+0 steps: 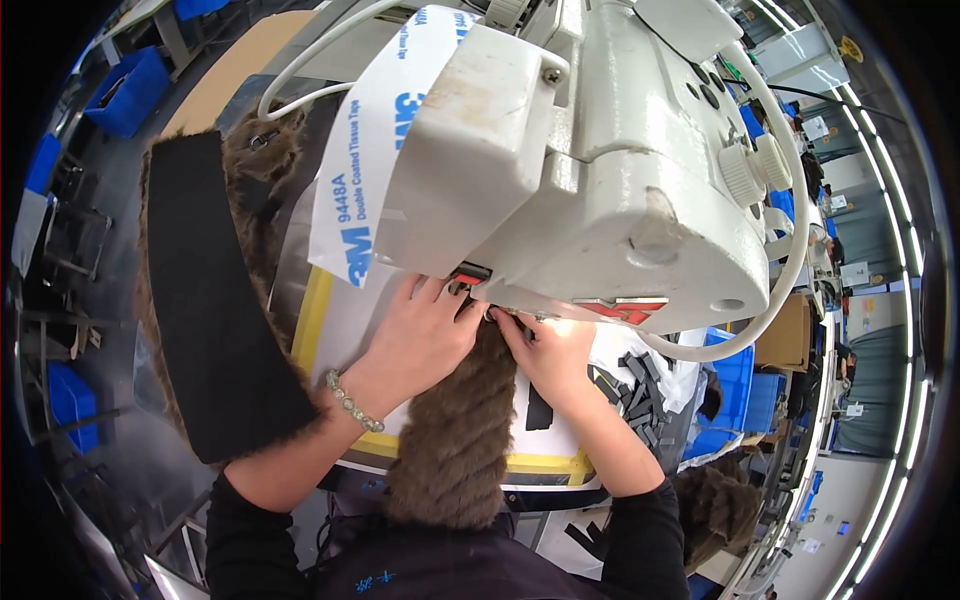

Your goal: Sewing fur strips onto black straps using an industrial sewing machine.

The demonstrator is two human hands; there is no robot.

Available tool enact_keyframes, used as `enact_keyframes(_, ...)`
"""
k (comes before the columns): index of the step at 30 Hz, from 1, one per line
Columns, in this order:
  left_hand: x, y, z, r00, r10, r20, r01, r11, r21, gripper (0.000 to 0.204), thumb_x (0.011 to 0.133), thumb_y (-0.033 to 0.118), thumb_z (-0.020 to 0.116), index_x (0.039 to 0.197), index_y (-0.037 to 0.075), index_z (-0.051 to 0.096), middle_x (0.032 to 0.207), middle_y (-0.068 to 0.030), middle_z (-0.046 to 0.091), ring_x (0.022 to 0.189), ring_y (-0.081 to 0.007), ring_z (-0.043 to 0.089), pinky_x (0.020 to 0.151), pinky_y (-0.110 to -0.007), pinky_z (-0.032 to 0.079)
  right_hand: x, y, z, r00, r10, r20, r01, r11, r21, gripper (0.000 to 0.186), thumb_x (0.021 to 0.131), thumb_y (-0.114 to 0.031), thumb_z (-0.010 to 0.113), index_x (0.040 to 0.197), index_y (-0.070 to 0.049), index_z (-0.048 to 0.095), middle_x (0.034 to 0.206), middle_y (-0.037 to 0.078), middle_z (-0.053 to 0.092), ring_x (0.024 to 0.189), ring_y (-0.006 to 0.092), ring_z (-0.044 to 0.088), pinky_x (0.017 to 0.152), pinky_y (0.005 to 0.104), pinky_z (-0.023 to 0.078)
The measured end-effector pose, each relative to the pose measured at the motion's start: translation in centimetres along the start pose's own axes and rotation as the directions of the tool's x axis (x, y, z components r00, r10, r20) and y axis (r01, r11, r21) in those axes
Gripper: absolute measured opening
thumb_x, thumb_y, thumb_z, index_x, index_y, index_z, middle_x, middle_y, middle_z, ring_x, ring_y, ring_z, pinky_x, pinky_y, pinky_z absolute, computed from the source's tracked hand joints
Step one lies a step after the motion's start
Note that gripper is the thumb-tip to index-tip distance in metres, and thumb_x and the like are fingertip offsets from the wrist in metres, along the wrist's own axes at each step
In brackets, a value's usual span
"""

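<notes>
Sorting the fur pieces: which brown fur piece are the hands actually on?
The narrow brown fur strip under both hands, left hand and right hand, at the sewing machine, not the black-backed pile.

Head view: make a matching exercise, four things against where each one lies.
Things:
1. brown fur strip
2. left hand
3. small black pieces
4. long black band

Places:
A. heaped to the right of the right hand
B. on the fur pile at the left of the table
C. between the two hands, running toward the person
D. flat on the white surface, under the sewing machine head

Pairs: 1-C, 2-D, 3-A, 4-B
</notes>
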State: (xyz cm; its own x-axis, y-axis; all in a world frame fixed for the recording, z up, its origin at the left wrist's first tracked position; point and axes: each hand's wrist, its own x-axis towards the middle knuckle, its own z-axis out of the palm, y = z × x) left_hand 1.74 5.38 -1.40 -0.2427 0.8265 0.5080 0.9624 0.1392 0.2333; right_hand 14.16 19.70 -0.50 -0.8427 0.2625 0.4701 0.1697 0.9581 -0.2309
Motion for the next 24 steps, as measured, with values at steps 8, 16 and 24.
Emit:
enact_keyframes(8, -0.3, 0.0, -0.1, 1.000, 0.002, 0.026, -0.001, 0.998, -0.067, 0.035, 0.077, 0.012, 0.065, 0.111, 0.008, 0.059, 0.113, -0.0084, 0.058, 0.108, -0.0275, 0.052, 0.088, -0.045, 0.041, 0.0, 0.4, 0.3, 0.999, 0.018, -0.032, -0.018, 0.999, 0.029, 0.017, 0.072, -0.013, 0.080, 0.087, -0.010, 0.072, 0.080, 0.006, 0.068, 0.068, 0.0267, 0.065, 0.059, 0.0359, 0.049)
enact_keyframes(16, 0.0, 0.3, -0.3, 0.995, 0.010, 0.098, -0.016, 0.998, 0.063, 0.031, 0.079, 0.012, 0.062, 0.110, 0.011, 0.061, 0.112, -0.0057, 0.058, 0.105, -0.0253, 0.054, 0.086, -0.044, 0.041, 0.4, 2.8, 0.0, 0.992, -0.127, 0.018, 0.122, 0.977, 0.174, 0.023, 0.073, -0.016, 0.080, 0.094, -0.010, 0.073, 0.088, 0.006, 0.070, 0.077, 0.0257, 0.067, 0.067, 0.0369, 0.051)
enact_keyframes(24, -0.3, 0.3, -0.2, 0.998, 0.054, 0.043, -0.053, 0.998, -0.033, 0.031, 0.079, 0.013, 0.061, 0.109, 0.010, 0.064, 0.114, -0.0094, 0.057, 0.105, -0.0290, 0.053, 0.091, -0.047, 0.042, 0.3, 3.5, 0.6, 0.976, -0.213, -0.054, 0.219, 0.964, 0.151, 0.018, 0.073, -0.015, 0.077, 0.090, -0.014, 0.072, 0.090, 0.002, 0.068, 0.075, 0.0227, 0.066, 0.065, 0.0345, 0.051)
